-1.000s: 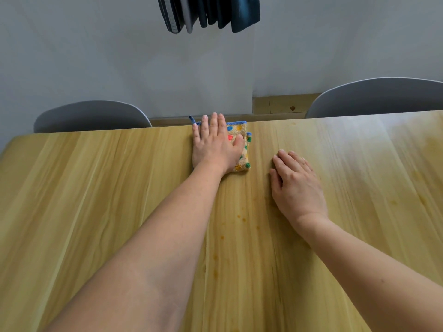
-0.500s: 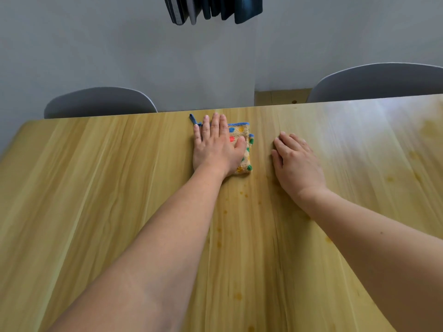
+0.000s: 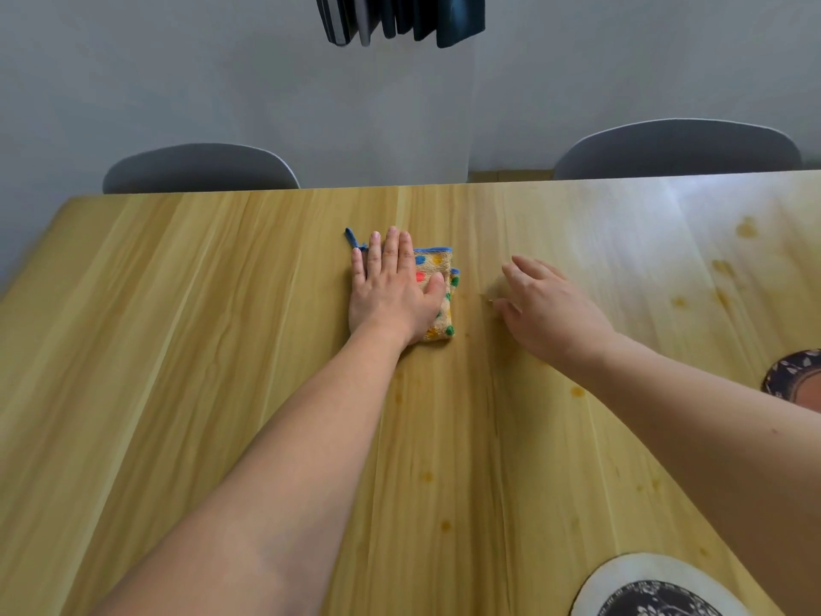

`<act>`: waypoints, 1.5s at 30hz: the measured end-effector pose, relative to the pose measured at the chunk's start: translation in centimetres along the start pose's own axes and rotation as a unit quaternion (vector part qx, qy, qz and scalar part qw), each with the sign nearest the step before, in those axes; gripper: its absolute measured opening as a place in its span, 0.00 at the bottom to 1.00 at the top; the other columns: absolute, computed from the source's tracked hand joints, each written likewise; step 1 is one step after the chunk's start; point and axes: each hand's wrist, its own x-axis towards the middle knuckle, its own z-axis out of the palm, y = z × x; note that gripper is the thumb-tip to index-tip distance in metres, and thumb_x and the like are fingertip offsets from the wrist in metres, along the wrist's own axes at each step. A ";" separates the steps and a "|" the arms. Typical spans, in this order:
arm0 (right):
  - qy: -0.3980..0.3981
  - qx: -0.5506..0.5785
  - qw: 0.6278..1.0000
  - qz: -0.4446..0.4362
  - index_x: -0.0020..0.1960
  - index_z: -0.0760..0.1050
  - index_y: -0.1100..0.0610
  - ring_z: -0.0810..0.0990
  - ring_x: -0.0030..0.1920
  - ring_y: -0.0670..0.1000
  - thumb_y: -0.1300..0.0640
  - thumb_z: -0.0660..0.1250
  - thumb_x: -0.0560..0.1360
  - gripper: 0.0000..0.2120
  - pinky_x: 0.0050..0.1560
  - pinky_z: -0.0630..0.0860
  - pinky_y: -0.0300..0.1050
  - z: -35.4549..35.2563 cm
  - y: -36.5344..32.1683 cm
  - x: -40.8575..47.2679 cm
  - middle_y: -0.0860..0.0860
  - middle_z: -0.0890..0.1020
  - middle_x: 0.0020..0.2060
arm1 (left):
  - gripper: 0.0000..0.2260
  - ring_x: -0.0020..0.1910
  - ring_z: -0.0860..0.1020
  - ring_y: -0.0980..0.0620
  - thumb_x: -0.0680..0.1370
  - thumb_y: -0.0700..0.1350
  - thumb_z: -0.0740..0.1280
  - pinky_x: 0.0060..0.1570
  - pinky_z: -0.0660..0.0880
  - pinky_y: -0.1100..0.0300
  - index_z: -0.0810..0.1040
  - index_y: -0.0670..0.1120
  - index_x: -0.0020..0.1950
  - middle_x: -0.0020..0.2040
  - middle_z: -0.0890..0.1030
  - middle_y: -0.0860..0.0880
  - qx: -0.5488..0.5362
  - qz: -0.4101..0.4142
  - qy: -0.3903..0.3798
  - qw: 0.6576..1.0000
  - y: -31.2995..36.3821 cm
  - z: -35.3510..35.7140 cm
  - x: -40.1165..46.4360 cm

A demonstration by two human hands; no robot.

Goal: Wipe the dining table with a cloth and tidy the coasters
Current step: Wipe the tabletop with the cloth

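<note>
A folded yellow cloth (image 3: 437, 286) with coloured dots and a blue edge lies on the light wooden table (image 3: 200, 349) near its far side. My left hand (image 3: 391, 291) presses flat on the cloth with straight fingers. To the right of it my right hand (image 3: 546, 309) hovers just above the wood, fingers relaxed, holding nothing. A round dark patterned coaster (image 3: 791, 377) shows at the right edge, partly behind my right forearm. Another round coaster (image 3: 644, 589), pale-rimmed with a dark patterned middle, sits at the bottom right, cut off by the frame.
Several orange-brown stains (image 3: 577, 391) dot the table's middle and right. Two grey chair backs (image 3: 200, 168) (image 3: 675, 148) stand behind the far edge against a grey wall. Dark fabric (image 3: 400, 17) hangs at the top.
My left hand has pulled the cloth back from the far edge toward me. My right hand has lifted off the table. The view tilted down and the coasters came into sight.
</note>
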 end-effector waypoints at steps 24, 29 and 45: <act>-0.172 -0.087 0.981 -0.023 0.78 0.50 0.60 0.59 0.74 0.56 0.39 0.67 0.73 0.45 0.73 0.61 0.50 -0.1 -3.0 -13.5 0.54 0.59 0.74 | 0.34 0.78 0.33 0.49 0.80 0.63 0.43 0.76 0.33 0.47 0.37 0.46 0.80 0.80 0.36 0.49 -0.005 -0.015 -0.016 1.000 -1.2 1.0 -12.7; -0.215 -0.100 0.971 -0.012 0.79 0.46 0.61 0.51 0.77 0.57 0.42 0.64 0.77 0.42 0.75 0.55 0.52 0.5 -3.0 -14.2 0.55 0.48 0.78 | 0.35 0.78 0.32 0.49 0.80 0.63 0.43 0.76 0.34 0.46 0.37 0.46 0.80 0.80 0.36 0.49 -0.008 -0.021 -0.016 1.000 -1.3 1.3 -15.2; -0.266 -0.131 0.952 0.071 0.79 0.41 0.60 0.49 0.78 0.58 0.42 0.65 0.76 0.45 0.73 0.60 0.57 1.1 -3.7 -12.0 0.54 0.42 0.78 | 0.35 0.77 0.31 0.50 0.79 0.63 0.41 0.76 0.34 0.46 0.35 0.46 0.79 0.79 0.33 0.49 -0.005 -0.025 -0.019 0.999 -1.5 2.0 -22.6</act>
